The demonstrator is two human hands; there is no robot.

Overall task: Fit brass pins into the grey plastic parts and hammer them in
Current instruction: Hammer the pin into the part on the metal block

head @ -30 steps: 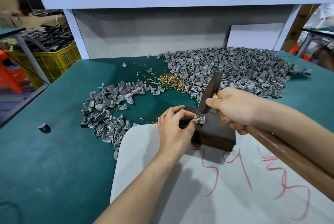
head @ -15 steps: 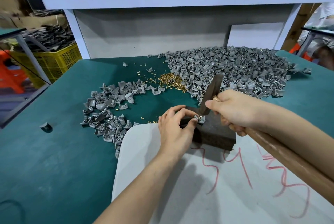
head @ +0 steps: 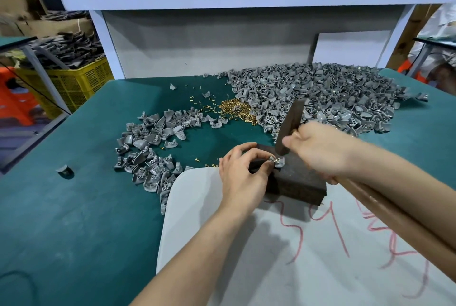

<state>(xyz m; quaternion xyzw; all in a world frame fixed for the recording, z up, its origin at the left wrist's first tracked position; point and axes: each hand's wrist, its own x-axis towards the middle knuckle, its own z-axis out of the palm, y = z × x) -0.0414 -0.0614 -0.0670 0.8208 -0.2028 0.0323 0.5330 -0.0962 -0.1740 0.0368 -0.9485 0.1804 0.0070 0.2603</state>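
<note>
Dark hammer (head: 290, 125), head steeply tilted, points down at grey part (head: 278, 161).

Right hand (head: 318, 150) is a blur around the hammer (head: 289, 130), whose handle runs off the right edge. Left hand (head: 243, 177) fingers cover half the grey part (head: 280, 161) on the block (head: 296, 181). Can't tell whether its pin is seated, too small.

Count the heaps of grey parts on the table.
2: a small heap left of the brass pins, a large heap behind the hammer. A few strays lie apart.
</note>
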